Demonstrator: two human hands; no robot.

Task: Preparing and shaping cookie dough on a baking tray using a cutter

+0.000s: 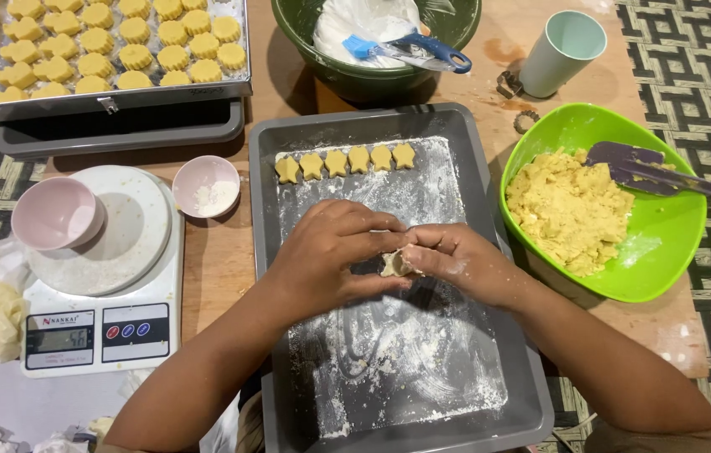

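My left hand and my right hand meet over the middle of a floured grey baking tray. Together they pinch a small lump of yellow dough, mostly hidden by the fingers. A row of several star-shaped dough pieces lies along the tray's far end. To the right stands a bright green bowl of crumbly yellow dough with a purple spatula resting in it.
A metal tray of round fluted cookies sits at the far left. A white kitchen scale carries a pink bowl; a small pink bowl of flour is beside it. Dark green bowl with blue brush, pale cup, cookie cutters behind.
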